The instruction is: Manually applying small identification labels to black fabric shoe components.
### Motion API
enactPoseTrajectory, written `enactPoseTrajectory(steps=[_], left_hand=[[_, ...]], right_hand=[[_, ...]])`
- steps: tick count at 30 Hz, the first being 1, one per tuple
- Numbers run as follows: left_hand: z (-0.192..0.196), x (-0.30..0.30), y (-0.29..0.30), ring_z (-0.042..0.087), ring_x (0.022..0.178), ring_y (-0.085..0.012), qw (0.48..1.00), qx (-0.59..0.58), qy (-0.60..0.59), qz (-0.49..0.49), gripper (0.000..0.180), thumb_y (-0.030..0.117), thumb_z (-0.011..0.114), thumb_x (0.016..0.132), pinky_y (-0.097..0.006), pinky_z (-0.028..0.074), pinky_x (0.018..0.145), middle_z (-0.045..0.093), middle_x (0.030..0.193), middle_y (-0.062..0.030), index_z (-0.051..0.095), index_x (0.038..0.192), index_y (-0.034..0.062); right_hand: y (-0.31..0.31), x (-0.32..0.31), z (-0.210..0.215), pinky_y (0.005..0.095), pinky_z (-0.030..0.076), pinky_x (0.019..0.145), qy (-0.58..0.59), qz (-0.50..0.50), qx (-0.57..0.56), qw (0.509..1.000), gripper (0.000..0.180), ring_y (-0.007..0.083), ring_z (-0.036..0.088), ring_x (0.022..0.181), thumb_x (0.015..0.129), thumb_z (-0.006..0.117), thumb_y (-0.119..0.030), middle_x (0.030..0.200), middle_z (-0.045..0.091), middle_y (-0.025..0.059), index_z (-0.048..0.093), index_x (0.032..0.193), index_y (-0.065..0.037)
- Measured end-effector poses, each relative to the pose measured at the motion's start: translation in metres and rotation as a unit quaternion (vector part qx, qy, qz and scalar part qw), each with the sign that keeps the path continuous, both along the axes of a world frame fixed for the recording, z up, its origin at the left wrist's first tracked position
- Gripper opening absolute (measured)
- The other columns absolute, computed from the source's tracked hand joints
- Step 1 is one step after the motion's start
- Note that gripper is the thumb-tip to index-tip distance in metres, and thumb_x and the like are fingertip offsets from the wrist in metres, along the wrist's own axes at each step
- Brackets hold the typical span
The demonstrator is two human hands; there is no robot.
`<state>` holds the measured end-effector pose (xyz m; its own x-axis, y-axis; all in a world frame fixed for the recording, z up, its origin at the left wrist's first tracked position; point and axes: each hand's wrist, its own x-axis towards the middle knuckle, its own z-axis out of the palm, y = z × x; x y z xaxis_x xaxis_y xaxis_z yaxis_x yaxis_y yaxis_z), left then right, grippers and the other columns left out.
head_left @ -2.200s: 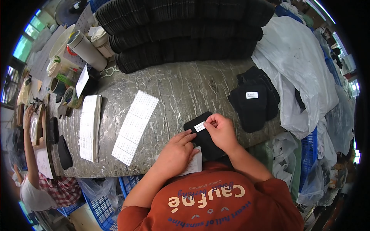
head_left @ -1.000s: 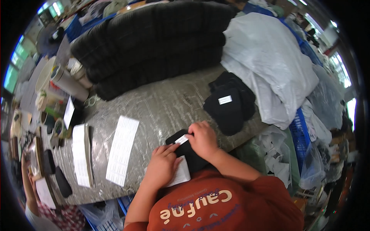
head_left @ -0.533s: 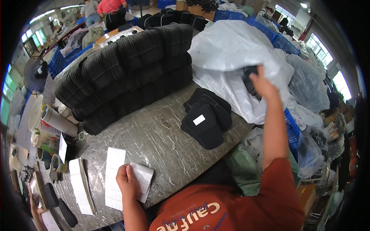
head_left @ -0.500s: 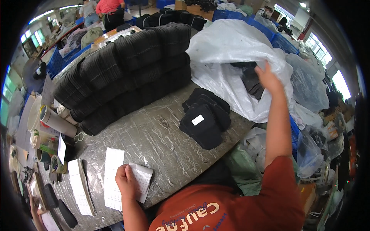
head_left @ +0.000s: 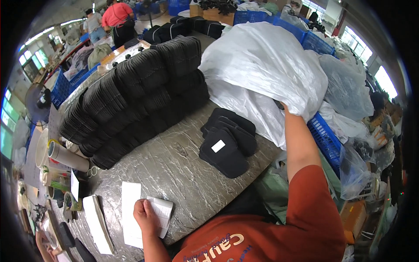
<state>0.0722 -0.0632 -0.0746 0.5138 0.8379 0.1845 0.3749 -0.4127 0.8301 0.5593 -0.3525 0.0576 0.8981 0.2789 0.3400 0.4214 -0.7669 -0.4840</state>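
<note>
My left hand [head_left: 147, 215] is closed on the edge of a small printed paper booklet [head_left: 162, 211], low over the table. Partly beneath it lies a long white paper sheet [head_left: 131, 201]. My right hand [head_left: 288, 109] reaches into the large white plastic sack [head_left: 266, 65] on the right; its fingers are hidden by the sack's folds. Between the hands, several flat black fabric pieces [head_left: 233, 153] lie overlapped, the top one bearing a white label [head_left: 218, 146].
Tall rows of stacked black fabric pieces [head_left: 139, 94] fill the table's back left. At left stand a white tumbler [head_left: 67, 156], scissors [head_left: 92, 171], tape rolls [head_left: 72, 201] and a paper stack [head_left: 98, 225]. A blue crate [head_left: 325, 139] and clear plastic bags [head_left: 347, 87] are at right.
My right hand has gone down and deeper into the sack, whose opening has dropped over it. My left hand stays on the booklet. The view has shifted slightly.
</note>
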Motion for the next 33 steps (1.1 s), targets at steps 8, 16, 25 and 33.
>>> enactPoseTrajectory(steps=[8,16,25,33], left_hand=[[-0.007,-0.001,0.006,0.047,0.062,-0.0177,1.0,0.009,0.0,0.006,0.021,0.008,0.057,0.093,-0.032,0.042,0.06,0.054,0.068,-0.0095,0.056,0.076,-0.0028],[-0.002,0.0,0.006,0.049,0.06,-0.022,0.999,0.023,0.026,0.017,0.021,0.008,0.057,0.093,-0.034,0.042,0.059,0.054,0.067,-0.0127,0.056,0.075,-0.0031],[-0.004,0.005,0.007,0.042,0.057,-0.015,0.999,-0.015,-0.012,0.032,0.026,0.011,0.057,0.095,-0.031,0.039,0.055,0.049,0.06,-0.0091,0.055,0.074,-0.0034],[0.016,-0.001,0.032,0.054,0.062,-0.0344,0.973,0.11,0.156,0.132,0.025,0.015,0.057,0.095,-0.042,0.045,0.061,0.058,0.07,-0.0176,0.058,0.077,-0.0025]], right_hand=[[0.01,-0.009,0.011,0.0551,0.034,0.107,0.227,0.027,0.311,0.922,0.081,0.0353,0.046,0.129,0.078,0.06,-0.065,0.141,0.048,0.0158,0.049,0.138,-0.01],[-0.035,-0.037,0.006,0.0585,0.032,0.107,0.432,0.046,0.553,0.711,0.083,0.0339,0.045,0.13,0.078,0.058,-0.068,0.141,0.049,0.013,0.049,0.138,-0.011],[-0.001,-0.106,0.004,0.0605,0.038,0.099,0.562,0.07,0.588,0.577,0.074,0.0421,0.043,0.13,0.087,0.046,-0.065,0.14,0.048,0.0167,0.049,0.137,-0.011],[0.06,-0.177,0.001,0.0504,0.044,0.092,0.639,0.24,0.713,0.162,0.069,0.0483,0.024,0.137,0.076,0.056,-0.037,0.147,0.035,0.0195,0.044,0.138,-0.009]])
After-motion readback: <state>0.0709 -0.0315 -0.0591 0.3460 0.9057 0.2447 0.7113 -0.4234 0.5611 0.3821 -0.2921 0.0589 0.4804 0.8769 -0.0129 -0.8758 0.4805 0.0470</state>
